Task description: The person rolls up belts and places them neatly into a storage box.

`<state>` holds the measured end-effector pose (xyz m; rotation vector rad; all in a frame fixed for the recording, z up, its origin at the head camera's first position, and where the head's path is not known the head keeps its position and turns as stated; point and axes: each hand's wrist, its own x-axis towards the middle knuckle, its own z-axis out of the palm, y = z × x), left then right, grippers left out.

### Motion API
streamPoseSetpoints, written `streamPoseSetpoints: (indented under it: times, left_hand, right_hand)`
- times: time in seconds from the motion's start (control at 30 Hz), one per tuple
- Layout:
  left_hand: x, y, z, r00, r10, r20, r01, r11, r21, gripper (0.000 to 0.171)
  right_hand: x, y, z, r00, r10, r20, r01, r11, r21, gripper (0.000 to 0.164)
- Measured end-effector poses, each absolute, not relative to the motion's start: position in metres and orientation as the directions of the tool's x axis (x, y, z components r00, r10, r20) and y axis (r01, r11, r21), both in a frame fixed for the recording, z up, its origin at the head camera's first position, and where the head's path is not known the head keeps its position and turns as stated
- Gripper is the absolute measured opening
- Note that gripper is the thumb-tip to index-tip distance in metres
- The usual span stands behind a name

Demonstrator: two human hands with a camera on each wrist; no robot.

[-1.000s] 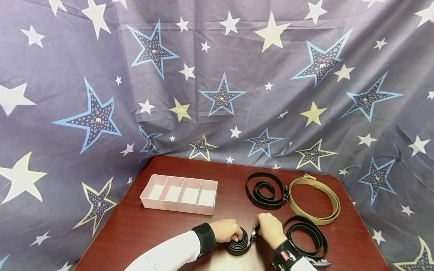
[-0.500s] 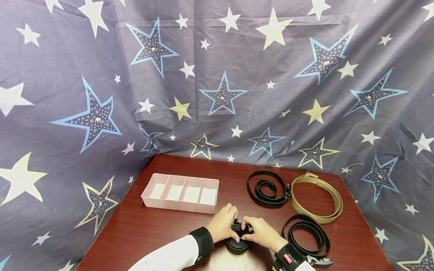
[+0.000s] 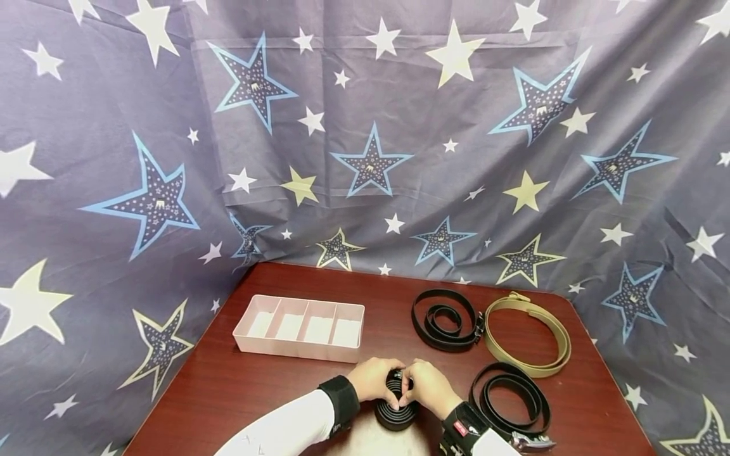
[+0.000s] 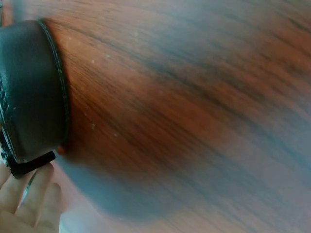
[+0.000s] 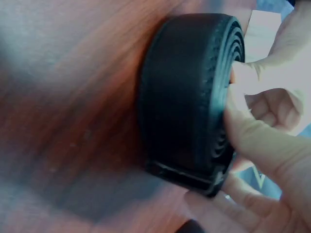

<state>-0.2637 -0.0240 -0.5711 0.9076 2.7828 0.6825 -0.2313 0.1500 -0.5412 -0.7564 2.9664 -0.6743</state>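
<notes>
A black leather belt, rolled into a tight coil [image 3: 393, 419], stands on edge-down turns on the table in front of me. My left hand [image 3: 372, 380] grips it from the left, thumb at the coil's middle and fingers round the far side. From the right, my right hand [image 3: 431, 386] pinches the same coil, its thumb beside the left thumb. In the right wrist view the belt [image 5: 177, 92] shows its stitched outer turn, with the buckle end at the fingers. The left wrist view catches the belt [image 4: 34, 92] above several fingertips. Part of the buckle is hidden by the hands.
A pink tray [image 3: 296, 348] with several compartments lies at the left on the red-brown table [image 3: 228, 392]. Loosely coiled on the right are a black belt [image 3: 419, 323], a tan belt [image 3: 561, 335] and another black belt [image 3: 544, 405]. A star-patterned cloth [image 3: 365, 95] hangs behind.
My right hand has come left from the loose buckle end onto the coil, and that end now lies against it. My left hand has shifted to the coil's far-left side.
</notes>
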Motion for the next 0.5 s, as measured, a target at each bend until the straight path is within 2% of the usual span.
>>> streamPoseSetpoints:
  times: [0.13, 0.2, 0.37, 0.43, 0.5]
  left_hand:
    - [-0.266, -0.028, -0.572, -0.724, 0.69, 0.014, 0.613, 0.634, 0.471, 0.066]
    - [-0.267, -0.03, -0.571, -0.669, 0.743, 0.022, 0.661, 0.581, 0.475, 0.054]
    - [-0.275, -0.034, -0.566, -0.588, 0.808, 0.035, 0.734, 0.515, 0.443, 0.013]
    - [-0.279, -0.034, -0.561, -0.572, 0.82, 0.017, 0.741, 0.508, 0.438, 0.006]
    - [-0.283, -0.034, -0.557, -0.568, 0.823, -0.011, 0.74, 0.516, 0.432, 0.008]
  right_hand:
    - [-0.228, 0.145, -0.542, -0.884, -0.455, 0.111, -0.467, 0.844, -0.262, 0.032]
    - [-0.227, 0.143, -0.542, -0.856, -0.494, 0.154, -0.516, 0.838, -0.179, 0.031]
    - [-0.23, 0.144, -0.545, -0.711, -0.653, 0.259, -0.685, 0.727, -0.048, 0.024]
    - [-0.231, 0.146, -0.547, -0.653, -0.709, 0.266, -0.741, 0.671, -0.032, 0.019]
    - [-0.232, 0.147, -0.547, -0.609, -0.752, 0.252, -0.783, 0.62, -0.04, 0.015]
